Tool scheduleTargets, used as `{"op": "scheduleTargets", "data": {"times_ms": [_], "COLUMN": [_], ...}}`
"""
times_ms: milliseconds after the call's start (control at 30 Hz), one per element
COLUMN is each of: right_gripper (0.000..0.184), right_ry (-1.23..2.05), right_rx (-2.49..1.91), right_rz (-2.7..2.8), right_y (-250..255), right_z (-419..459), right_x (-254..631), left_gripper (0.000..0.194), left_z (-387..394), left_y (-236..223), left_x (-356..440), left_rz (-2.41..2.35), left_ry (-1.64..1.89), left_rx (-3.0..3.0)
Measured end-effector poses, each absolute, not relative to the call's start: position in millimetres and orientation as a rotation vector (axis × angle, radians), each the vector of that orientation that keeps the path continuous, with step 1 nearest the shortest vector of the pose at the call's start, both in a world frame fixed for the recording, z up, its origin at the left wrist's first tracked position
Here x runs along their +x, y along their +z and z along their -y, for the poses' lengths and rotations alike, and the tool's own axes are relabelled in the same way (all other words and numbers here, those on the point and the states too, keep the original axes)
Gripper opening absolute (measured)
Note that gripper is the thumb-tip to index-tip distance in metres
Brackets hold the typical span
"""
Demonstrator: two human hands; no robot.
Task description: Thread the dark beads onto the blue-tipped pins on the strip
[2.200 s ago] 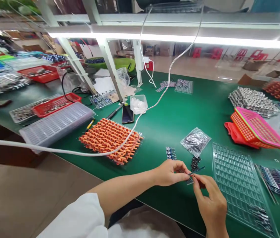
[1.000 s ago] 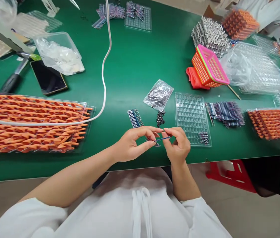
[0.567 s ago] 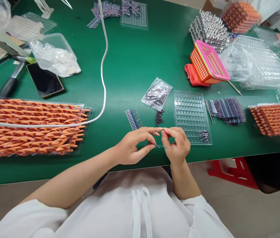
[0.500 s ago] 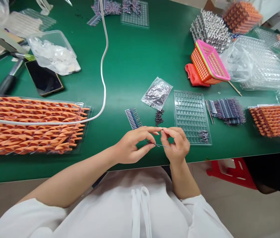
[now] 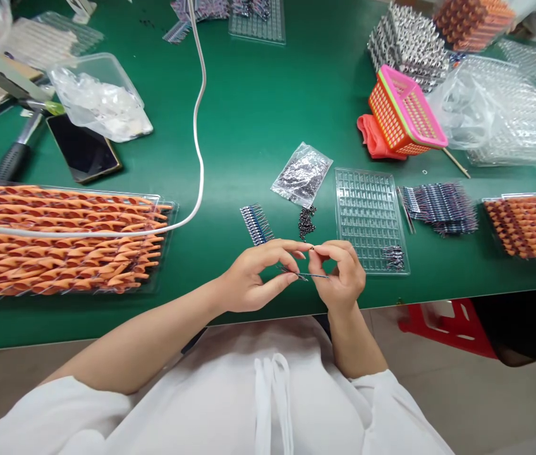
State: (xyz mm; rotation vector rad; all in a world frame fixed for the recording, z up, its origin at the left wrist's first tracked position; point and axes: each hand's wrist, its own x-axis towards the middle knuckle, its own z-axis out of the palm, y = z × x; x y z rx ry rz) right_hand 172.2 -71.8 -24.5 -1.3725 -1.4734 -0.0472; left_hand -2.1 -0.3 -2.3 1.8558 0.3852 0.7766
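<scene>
My left hand [image 5: 261, 278] is closed in a pinch, thumb and fingers on a thin, dark wire-like piece [image 5: 302, 275] that reaches across toward my right palm. My right hand [image 5: 341, 275] is also closed, thumb and forefinger pinching a tiny dark bead [image 5: 312, 248]. The left forefinger's tip touches this bead too. Just beyond the hands lies a small pile of dark beads [image 5: 306, 222], below a clear plastic bag [image 5: 302, 174] of similar beads. A row of small blue-and-white pin-like parts [image 5: 255, 222] lies left of the pile.
Right of my hands lies a clear ribbed tray [image 5: 365, 218] with a few small parts, then a thin metal tool [image 5: 407, 210] and a stack of striped parts [image 5: 441, 207]. Orange parts [image 5: 59, 240] fill a tray at left. A white cable [image 5: 200, 126] crosses the table. Baskets [image 5: 403, 114] stand at right.
The camera view has shifted slightly. My hands keep nearly the same pose, and the wire-like piece shows a little more blue near my right palm.
</scene>
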Motion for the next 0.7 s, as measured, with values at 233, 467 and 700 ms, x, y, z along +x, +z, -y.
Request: {"op": "scheduleTargets", "data": {"times_ms": [233,467,700], "right_gripper": [0.017,0.012,0.022], "right_ry": [0.026,0.004,-0.018], "right_rx": [-1.342,-1.356,-1.326], "right_rz": [1.447,1.486,1.49], "right_y": [-24.9,-25.2,-24.8], "right_z": [71.3,71.9,71.9], "right_x": [172.0,172.6,173.1], "left_gripper": [0.004,0.003,0.009], "left_z": [2.6,1.7,-1.8], "left_y": [-0.5,-4.6,-3.9], "left_x": [-2.5,-4.5,-2.4], "left_rz": [-0.397,-0.395,-0.374], "left_ry": [0.758,0.675,0.6], "left_rx": [1.78,1.393,1.061]}}
